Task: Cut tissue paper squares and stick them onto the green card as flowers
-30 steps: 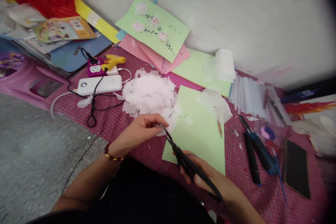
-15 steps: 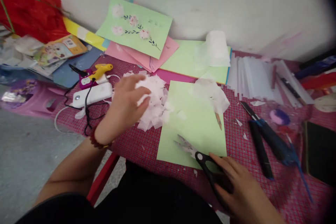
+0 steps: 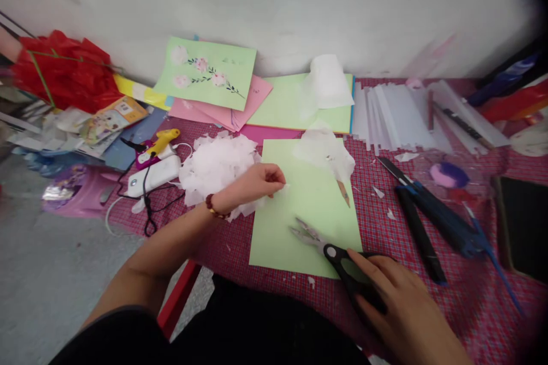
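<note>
My left hand is over the left side of a light green sheet, thumb and fingers pinched on a small white piece of tissue paper that barely shows at the fingertips. Partly behind this hand and wrist spreads a heap of cut tissue paper pieces. At the sheet's lower right, my right hand is closed around black-handled scissors, their blades a little apart and pointing to the upper left. A crumpled piece of tissue covers the sheet's upper right corner, with a pencil poking out from under it.
A green card with paper flowers leans at the back beside a tissue roll. Leftward are a yellow glue gun, a white power bank and cables. Clear strips and a utility knife lie to the right.
My left hand has moved right from above the tissue heap to the green sheet, and its spread fingers have closed on a small piece. The scissors stay in my right hand; the view has shifted.
</note>
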The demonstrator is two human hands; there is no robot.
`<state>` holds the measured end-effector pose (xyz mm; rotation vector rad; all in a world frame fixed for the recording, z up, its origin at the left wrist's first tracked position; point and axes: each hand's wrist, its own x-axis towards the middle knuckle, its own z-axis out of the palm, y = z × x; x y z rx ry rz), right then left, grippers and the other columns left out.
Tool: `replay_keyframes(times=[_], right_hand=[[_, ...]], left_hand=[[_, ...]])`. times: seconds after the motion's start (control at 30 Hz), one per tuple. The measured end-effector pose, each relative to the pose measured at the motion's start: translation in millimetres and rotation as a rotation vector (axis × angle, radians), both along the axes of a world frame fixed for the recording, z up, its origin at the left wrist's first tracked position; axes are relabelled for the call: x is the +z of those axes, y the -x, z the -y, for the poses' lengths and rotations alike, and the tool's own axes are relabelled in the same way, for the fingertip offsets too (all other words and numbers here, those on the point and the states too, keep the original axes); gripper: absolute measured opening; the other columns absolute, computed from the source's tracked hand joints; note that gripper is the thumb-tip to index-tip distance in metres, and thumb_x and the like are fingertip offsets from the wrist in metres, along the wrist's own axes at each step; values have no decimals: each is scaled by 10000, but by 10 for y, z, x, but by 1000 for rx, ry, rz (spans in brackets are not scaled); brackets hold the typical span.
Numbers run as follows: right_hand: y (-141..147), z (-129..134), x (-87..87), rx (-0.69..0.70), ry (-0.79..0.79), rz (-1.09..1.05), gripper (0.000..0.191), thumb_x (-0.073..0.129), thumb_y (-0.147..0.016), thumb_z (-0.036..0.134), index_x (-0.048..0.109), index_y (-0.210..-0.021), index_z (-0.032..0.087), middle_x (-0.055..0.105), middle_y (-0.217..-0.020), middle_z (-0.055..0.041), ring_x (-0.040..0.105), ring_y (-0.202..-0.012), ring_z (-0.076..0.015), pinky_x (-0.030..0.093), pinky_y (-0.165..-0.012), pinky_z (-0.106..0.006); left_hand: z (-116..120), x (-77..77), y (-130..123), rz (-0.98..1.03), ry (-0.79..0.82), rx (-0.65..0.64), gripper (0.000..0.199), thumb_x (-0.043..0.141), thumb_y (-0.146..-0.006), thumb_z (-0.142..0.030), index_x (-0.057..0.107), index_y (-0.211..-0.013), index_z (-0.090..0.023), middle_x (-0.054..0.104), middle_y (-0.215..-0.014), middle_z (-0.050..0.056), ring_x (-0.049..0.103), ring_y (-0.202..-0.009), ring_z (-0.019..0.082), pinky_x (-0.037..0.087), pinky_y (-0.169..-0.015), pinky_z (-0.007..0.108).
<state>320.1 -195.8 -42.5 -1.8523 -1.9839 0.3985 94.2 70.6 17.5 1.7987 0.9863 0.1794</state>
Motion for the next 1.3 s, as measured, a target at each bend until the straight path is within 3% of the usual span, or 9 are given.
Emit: replay_keyframes(times=[0.17, 0.3, 0.4, 0.57, 0.77, 0.9, 1.1, 1.23, 1.3], right_hand=[[-68, 17, -83, -67, -1, -3, 506, 572, -834, 310, 566, -1339, 276, 681, -1040, -108, 665, -878, -309, 521, -794, -478], [-82, -5, -121, -85, -27, 4, 497, 564, -839, 342, 567, -1330, 269, 691, -1017, -110, 666, -829, -310, 510, -754, -474], [-61, -19, -134, -100, -47, 10, 494, 567, -840, 344, 567, -1327, 259, 693, -1019, -113, 665, -825, -309, 515, -743, -467], [19, -30, -141, -108, -76, 57, 502, 598, -828, 274, 564, -1329, 256, 684, -1043, -111, 662, -899, -301, 529, -785, -455], [157, -73, -104, -137, -97, 89, 476, 598, -828, 217, 595, -1301, 265, 685, -1078, -118, 666, -953, -295, 547, -805, -455], [227, -54, -33, -156, -95, 50, 484, 582, -809, 160, 613, -1283, 259, 693, -1093, -118, 674, -970, -293, 561, -826, -471], [19, -173, 253, -311, -37, -226, 263, 521, -913, 266, 655, -1135, 219, 715, -1078, -106, 692, -980, -259, 556, -879, -431], [-224, -759, 348, -427, -47, -492, 275, 512, -906, 331, 605, -1111, 172, 710, -1044, -116, 697, -917, -234, 553, -830, -371], [-264, -1156, 337, -432, -36, -437, 311, 574, -855, 335, 608, -1097, 142, 704, -989, -125, 670, -880, -249, 520, -839, -400]], left_hand=[[-258, 373, 535, -95, -359, 215, 77, 586, -750, -229, 625, -767, -165, 601, -656, -3, 546, -589, 107, 437, -559, 232], [-398, 539, 850, -374, -783, 132, 178, 532, -807, -239, 690, -795, -158, 690, -882, 80, 630, -807, 196, 499, -753, 345], [-418, 572, 791, -414, -921, 56, 233, 527, -846, -269, 684, -714, -158, 685, -1113, 135, 621, -1046, 266, 460, -956, 443], [-524, 525, 171, -267, -873, -208, 190, 546, -852, -239, 702, -926, -160, 689, -1121, 117, 595, -1120, 255, 433, -1024, 431], [-754, 291, -915, -193, -708, -502, 500, 514, -826, -145, 547, -1324, -105, 601, -1329, 147, 548, -1212, 263, 405, -1070, 402], [-826, 201, -1404, -193, -713, -609, 598, 461, -759, -32, 528, -1348, -104, 556, -1387, 152, 502, -1276, 257, 377, -1090, 372], [-1008, 191, -1346, -206, -659, -31, 290, 437, -847, -166, 654, -1037, -135, 686, -1114, 139, 592, -1077, 275, 413, -963, 381], [-1075, 24, -1077, -236, -527, 20, 152, 549, -820, -235, 644, -825, -116, 678, -764, 109, 630, -825, 244, 456, -768, 320], [-1027, -67, -1013, -208, -454, 49, 171, 544, -839, -245, 639, -870, -106, 677, -769, 98, 629, -788, 212, 459, -704, 283]])
